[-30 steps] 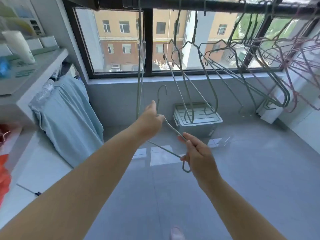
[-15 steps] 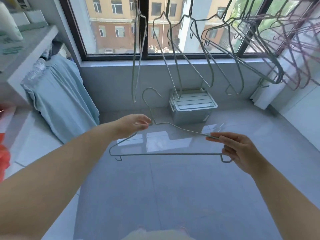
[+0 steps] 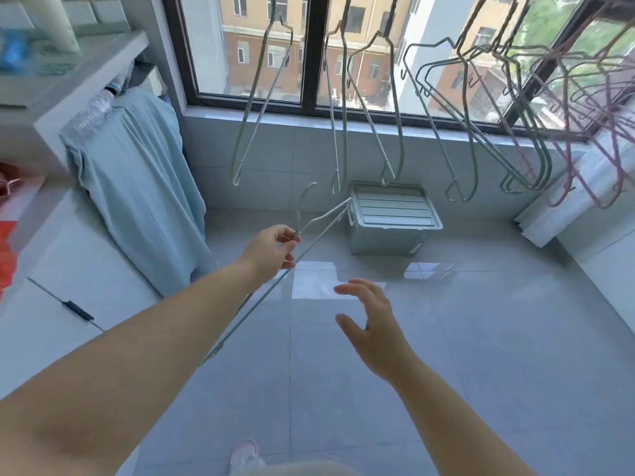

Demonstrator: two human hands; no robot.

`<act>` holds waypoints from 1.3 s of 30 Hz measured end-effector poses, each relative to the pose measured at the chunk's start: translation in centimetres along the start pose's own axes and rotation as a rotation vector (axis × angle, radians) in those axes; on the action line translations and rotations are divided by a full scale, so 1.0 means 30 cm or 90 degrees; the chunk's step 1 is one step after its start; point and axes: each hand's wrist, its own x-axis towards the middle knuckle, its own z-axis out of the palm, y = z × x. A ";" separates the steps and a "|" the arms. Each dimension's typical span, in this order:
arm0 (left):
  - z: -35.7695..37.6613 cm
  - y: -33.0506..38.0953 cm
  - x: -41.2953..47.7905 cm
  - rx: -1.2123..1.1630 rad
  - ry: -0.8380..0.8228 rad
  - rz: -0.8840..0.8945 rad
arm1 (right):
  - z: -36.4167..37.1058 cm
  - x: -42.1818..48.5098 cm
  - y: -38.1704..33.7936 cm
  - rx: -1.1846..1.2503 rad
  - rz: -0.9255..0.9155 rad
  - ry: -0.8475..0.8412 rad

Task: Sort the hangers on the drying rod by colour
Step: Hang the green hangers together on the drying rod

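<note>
Left hand (image 3: 271, 249) is reaching forward at about mid-frame and pinching a pale green wire hanger (image 3: 323, 217) at the neck, thumb and fingertips closing on the wire just below the hook. That hook is pointing upward above the knuckles. The hanger is being seen nearly edge-on: one shoulder is pointing away toward the window wall, while the long bottom bar is slanting back and down beside the left forearm. It is hanging from nothing, carried in the air over the glossy grey tiled floor (image 3: 481, 338).

Right hand (image 3: 374, 324) is hovering lower and to the right, palm facing left, fingers and thumb spread and relaxed, grasping nothing and keeping apart from the hanger.

Across the top, more green wire hangers (image 3: 529, 182) are dangling in front of the dark-framed window (image 3: 309, 63), spaced out on the left and bunching toward the right; what they are hanging from is lying above the frame. Farther right, a tangle of pink wire hangers (image 3: 568, 166) is crowding against the green ones.

On the floor under the window, a grey-green lidded plastic storage box (image 3: 391, 214) is sitting against the wall. At left, a light blue cloth (image 3: 137, 187) is draping down from a white counter (image 3: 68, 108).
</note>
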 end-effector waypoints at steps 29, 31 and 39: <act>-0.055 0.560 -0.014 0.232 0.090 0.265 | -0.029 0.139 -0.308 0.081 -0.178 -0.005; -0.081 0.594 -0.009 0.222 0.121 0.286 | -0.057 0.181 -0.348 0.091 -0.199 0.014; -0.142 0.723 0.080 0.119 0.101 0.329 | -0.127 0.341 -0.493 0.133 -0.213 0.080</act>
